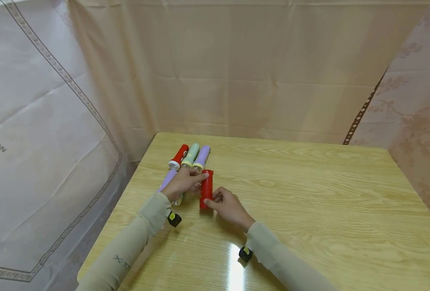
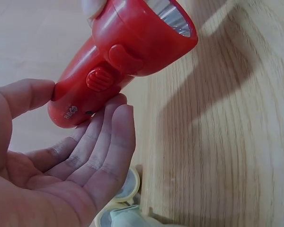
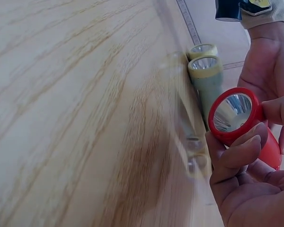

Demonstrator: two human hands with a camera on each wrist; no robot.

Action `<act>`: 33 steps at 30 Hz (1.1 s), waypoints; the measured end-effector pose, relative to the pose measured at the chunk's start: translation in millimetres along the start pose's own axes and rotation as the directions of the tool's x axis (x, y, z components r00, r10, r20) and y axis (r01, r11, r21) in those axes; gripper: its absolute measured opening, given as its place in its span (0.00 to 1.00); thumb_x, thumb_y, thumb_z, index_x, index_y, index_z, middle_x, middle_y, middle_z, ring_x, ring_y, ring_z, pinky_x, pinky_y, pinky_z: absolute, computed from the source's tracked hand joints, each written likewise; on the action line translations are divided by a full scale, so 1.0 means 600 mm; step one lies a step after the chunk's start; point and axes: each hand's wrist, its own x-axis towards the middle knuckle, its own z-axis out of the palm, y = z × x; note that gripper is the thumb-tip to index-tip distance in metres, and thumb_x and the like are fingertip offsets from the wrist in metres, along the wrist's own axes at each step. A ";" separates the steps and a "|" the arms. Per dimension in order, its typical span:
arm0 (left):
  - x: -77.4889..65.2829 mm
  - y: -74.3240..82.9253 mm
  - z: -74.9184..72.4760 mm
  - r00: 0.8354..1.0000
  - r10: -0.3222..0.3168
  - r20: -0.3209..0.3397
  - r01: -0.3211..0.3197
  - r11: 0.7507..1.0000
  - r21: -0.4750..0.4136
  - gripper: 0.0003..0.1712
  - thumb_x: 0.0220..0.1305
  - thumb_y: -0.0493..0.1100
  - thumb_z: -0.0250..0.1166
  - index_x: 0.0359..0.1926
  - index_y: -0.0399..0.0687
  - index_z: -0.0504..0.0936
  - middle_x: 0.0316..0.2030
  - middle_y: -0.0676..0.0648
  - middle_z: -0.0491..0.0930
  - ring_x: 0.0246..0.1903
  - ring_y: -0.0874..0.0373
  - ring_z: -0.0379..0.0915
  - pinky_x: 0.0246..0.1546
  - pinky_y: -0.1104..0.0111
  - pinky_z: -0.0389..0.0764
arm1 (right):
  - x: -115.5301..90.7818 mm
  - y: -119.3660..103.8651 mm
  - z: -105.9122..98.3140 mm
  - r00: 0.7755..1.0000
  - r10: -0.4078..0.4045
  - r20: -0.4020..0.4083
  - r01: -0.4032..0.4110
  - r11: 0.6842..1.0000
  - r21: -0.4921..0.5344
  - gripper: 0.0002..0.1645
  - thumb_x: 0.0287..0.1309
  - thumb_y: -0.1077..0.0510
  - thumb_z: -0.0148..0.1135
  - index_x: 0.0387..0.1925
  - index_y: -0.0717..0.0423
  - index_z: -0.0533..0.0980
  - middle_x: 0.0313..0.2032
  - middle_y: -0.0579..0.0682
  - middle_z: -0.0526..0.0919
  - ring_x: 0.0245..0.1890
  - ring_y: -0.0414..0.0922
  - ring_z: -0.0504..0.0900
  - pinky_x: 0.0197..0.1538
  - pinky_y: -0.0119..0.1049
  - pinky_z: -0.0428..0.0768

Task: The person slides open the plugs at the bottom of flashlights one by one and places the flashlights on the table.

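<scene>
Both hands hold a red flashlight (image 1: 207,189) over the table, its lens end toward the person. My left hand (image 1: 185,182) pinches the tail end between thumb and fingers, as the left wrist view shows below the ribbed switch (image 2: 100,79). At the lens end, the thumb and fingers of my right hand (image 1: 231,205) grip the red rim (image 3: 217,130). Close beyond the left hand lie a red flashlight with a white rim (image 1: 180,156), a mint one (image 1: 191,153) and a purple one (image 1: 202,157). Another purple flashlight (image 1: 168,179) is partly hidden by the left hand.
A light wood-grain table (image 1: 309,202) carries everything. Near the left hand, a pale-rimmed flashlight end (image 1: 177,201) shows beside the purple one. Hanging cloth (image 1: 236,72) borders the table's back, with more cloth at both sides. Each wrist wears a small black camera (image 1: 174,218).
</scene>
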 end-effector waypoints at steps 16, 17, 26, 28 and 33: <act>0.002 0.019 0.029 0.998 0.043 0.039 -0.044 0.999 0.007 0.20 0.71 0.48 0.69 0.51 0.34 0.82 0.42 0.41 0.87 0.37 0.51 0.87 0.49 0.51 0.86 | -0.022 0.009 -0.036 1.000 0.021 -0.008 -0.021 0.999 0.046 0.21 0.67 0.44 0.69 0.46 0.56 0.75 0.41 0.50 0.84 0.38 0.50 0.82 0.40 0.39 0.82; 0.002 0.020 0.033 0.998 0.045 0.043 -0.045 0.999 0.011 0.21 0.71 0.48 0.69 0.51 0.34 0.82 0.42 0.41 0.87 0.37 0.51 0.87 0.49 0.51 0.86 | -0.025 0.010 -0.040 1.000 0.024 -0.010 -0.024 0.999 0.042 0.21 0.67 0.44 0.69 0.46 0.56 0.74 0.42 0.50 0.84 0.38 0.50 0.82 0.40 0.39 0.82; 0.017 0.030 0.074 0.993 0.069 0.098 -0.069 0.998 -0.007 0.23 0.71 0.49 0.69 0.53 0.33 0.81 0.44 0.40 0.86 0.39 0.49 0.87 0.49 0.52 0.86 | -0.054 0.022 -0.077 0.997 0.048 -0.060 -0.047 0.999 0.020 0.20 0.66 0.45 0.70 0.46 0.54 0.75 0.41 0.49 0.84 0.41 0.48 0.81 0.42 0.39 0.80; 0.019 0.032 0.082 0.992 0.071 0.101 -0.070 0.998 -0.007 0.23 0.71 0.49 0.69 0.53 0.33 0.81 0.44 0.41 0.86 0.39 0.49 0.86 0.49 0.52 0.86 | -0.058 0.025 -0.082 0.997 0.050 -0.066 -0.048 0.999 0.021 0.20 0.66 0.45 0.70 0.46 0.54 0.75 0.41 0.49 0.84 0.41 0.47 0.81 0.42 0.39 0.80; 0.022 0.036 0.101 0.989 0.081 0.127 -0.077 0.996 -0.034 0.22 0.72 0.47 0.68 0.53 0.32 0.81 0.45 0.40 0.86 0.41 0.48 0.86 0.51 0.49 0.85 | -0.068 0.034 -0.095 0.995 0.055 -0.081 -0.054 0.998 0.018 0.20 0.65 0.45 0.70 0.46 0.54 0.76 0.41 0.48 0.84 0.41 0.45 0.81 0.43 0.39 0.80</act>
